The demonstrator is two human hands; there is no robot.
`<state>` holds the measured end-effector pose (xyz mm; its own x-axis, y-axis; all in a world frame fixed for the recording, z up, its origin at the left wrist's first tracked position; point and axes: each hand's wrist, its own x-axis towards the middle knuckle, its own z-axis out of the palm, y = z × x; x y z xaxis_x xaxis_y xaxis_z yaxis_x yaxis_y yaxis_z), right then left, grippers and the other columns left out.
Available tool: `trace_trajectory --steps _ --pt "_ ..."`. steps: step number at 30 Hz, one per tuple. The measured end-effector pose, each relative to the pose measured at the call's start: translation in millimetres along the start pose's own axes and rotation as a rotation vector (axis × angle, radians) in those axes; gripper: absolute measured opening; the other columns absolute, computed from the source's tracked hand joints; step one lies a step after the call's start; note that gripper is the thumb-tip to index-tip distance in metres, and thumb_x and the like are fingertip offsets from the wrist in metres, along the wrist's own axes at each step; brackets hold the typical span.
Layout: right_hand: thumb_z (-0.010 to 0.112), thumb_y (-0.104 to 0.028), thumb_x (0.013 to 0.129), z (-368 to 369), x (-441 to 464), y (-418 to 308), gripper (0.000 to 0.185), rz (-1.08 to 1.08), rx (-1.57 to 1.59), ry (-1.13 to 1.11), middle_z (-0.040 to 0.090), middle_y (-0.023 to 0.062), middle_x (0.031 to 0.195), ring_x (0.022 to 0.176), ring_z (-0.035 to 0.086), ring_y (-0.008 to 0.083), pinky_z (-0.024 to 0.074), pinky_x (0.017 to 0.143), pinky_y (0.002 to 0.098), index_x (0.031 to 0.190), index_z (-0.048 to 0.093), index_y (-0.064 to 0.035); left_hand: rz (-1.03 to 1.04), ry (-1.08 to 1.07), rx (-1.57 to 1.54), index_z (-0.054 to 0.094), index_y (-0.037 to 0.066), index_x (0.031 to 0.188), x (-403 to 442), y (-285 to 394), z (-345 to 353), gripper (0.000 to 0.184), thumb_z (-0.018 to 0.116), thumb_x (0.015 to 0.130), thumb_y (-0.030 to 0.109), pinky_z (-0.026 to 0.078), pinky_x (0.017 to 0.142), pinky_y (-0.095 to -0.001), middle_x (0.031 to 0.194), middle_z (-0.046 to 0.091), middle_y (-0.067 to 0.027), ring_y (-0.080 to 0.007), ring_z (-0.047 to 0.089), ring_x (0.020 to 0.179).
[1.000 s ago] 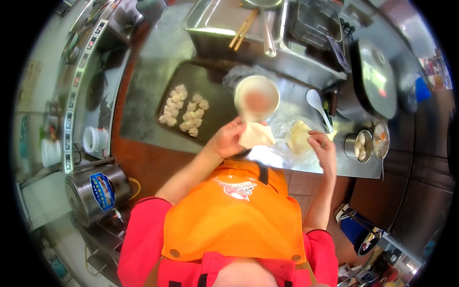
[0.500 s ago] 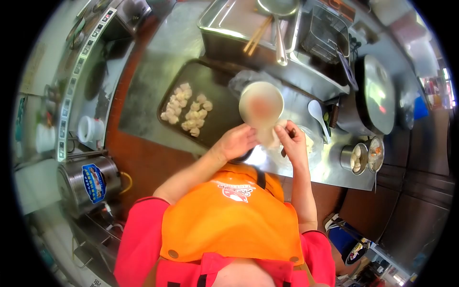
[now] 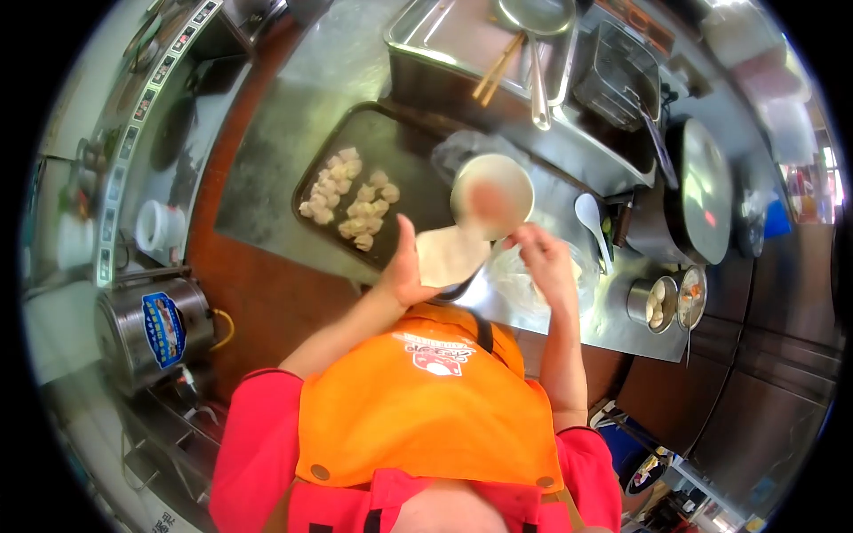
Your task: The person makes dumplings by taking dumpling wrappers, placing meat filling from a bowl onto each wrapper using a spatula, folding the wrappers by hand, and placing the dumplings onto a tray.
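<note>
A pale, square wonton wrapper [image 3: 449, 256] lies across the fingers of my left hand [image 3: 410, 271], its thumb raised beside it. Just right of the wrapper, my right hand [image 3: 544, 258] has its fingers pinched together near the bowl's lower rim; what they hold is too blurred to name. A white bowl [image 3: 524, 209] with pinkish minced filling [image 3: 487, 202] stands beyond both hands, over the right part of a dark tray [image 3: 409, 169]. Folded wontons [image 3: 366, 210] sit in two groups on the tray's left side. Clear plastic [image 3: 511, 277] with pale contents lies under my right hand.
A white spoon [image 3: 590, 222] lies on the steel table [image 3: 267, 178] to the right. Small metal pots [image 3: 649, 304] stand near its right edge. Behind are a steel container with chopsticks [image 3: 499, 68], a long-handled strainer [image 3: 538, 80], a wire basket [image 3: 617, 71] and a large lidded pot [image 3: 697, 191].
My left hand has moved left and opened out, with the wrapper now spread flat across it. My right hand has shifted slightly and turned, staying by the bowl.
</note>
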<state>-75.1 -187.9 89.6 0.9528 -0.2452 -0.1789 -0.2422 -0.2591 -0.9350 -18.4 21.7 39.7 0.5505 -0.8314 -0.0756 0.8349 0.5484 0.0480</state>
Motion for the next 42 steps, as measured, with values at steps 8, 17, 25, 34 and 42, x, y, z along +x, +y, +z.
trace_trajectory --steps 8,17,25,34,42 --pt "0.033 -0.047 0.099 -61.0 34.8 50.8 0.056 0.036 0.473 0.099 0.063 0.0078 0.085 0.072 0.058 0.0145 0.0465 0.07 0.0262 0.099 0.061 0.0014 -0.011 0.352 0.192 0.04 -0.007 0.131 -25.4 3.7 -98.5 0.045 0.044 0.095 0.018 0.036 0.105 -0.0419 0.132 0.048 -0.0195 -0.0312 0.048 0.122" --pt "0.066 -0.007 0.085 -10.8 36.4 66.7 0.018 -0.178 -0.124 0.029 0.066 0.0076 0.085 0.077 0.062 0.0147 0.0484 0.072 0.0252 0.099 0.066 0.0037 -0.039 0.361 0.129 0.046 -0.005 0.125 16.3 3.4 -66.0 0.04 0.044 0.097 0.024 0.044 0.095 -0.0474 0.123 0.054 -0.0197 -0.0326 0.054 0.114" --pt "0.065 -0.013 0.087 -3.0 31.2 80.9 0.02 0.106 0.16 0.057 0.066 0.0084 0.084 0.074 0.062 0.0133 0.0492 0.068 0.0239 0.096 0.066 0.0042 -0.047 0.339 0.087 0.046 -0.004 0.125 31.0 -1.5 -59.2 0.042 0.04 0.099 0.028 0.044 0.096 -0.0466 0.123 0.055 -0.0168 -0.0306 0.054 0.114" --pt "0.064 -0.016 0.088 -2.2 -10.3 66.6 0.024 0.215 0.635 0.175 0.064 0.0091 0.085 0.076 0.062 0.0165 0.0504 0.07 0.0259 0.101 0.063 0.0039 -0.078 0.371 0.09 0.046 -0.006 0.126 18.7 2.0 -39.2 0.046 0.039 0.099 0.031 0.038 0.102 -0.0462 0.126 0.053 -0.0182 -0.0313 0.051 0.118" --pt "0.072 -0.006 0.075 36.8 -34.9 32.8 0.029 -0.425 -0.331 0.155 0.063 0.0128 0.106 0.093 0.063 0.0283 0.0519 0.078 0.0336 0.103 0.065 -0.0047 0.012 -0.015 -0.115 0.045 -0.003 0.125 55.9 -3.0 -40.3 0.045 0.035 0.1 0.033 0.035 0.105 -0.0437 0.126 0.052 -0.0166 -0.0293 0.05 0.117"
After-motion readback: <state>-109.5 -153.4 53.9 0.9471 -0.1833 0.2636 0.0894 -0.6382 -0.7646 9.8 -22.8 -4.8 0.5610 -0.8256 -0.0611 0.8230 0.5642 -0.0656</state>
